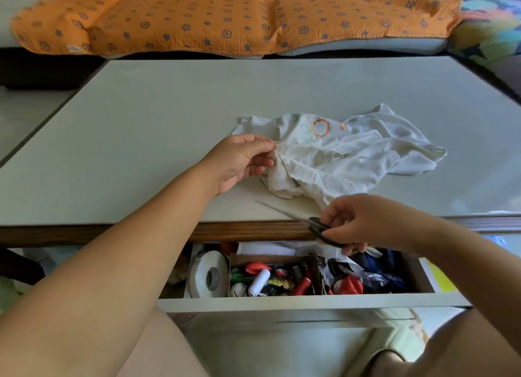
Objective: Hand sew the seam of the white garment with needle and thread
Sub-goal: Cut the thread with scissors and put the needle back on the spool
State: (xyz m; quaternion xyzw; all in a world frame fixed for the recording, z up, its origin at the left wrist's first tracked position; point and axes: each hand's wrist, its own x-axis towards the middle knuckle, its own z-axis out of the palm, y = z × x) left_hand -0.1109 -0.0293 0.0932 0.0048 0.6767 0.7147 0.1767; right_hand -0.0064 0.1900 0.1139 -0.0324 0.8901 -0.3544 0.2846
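Observation:
The white garment [352,154] with an orange ring print lies crumpled on the pale table [158,122]. My left hand [239,159] pinches a thin thread at the garment's left edge, between thumb and forefinger. The needle itself is too small to make out. My right hand [363,221] grips the black handles of a pair of scissors [290,214] over the table's front edge. The scissor blades point left toward the garment's lower corner.
An open drawer [310,300] below the table front holds thread spools, a white tape roll [210,275] and assorted sewing bits. An orange patterned quilt [225,15] lies on a bed beyond the table. My knees are under the drawer.

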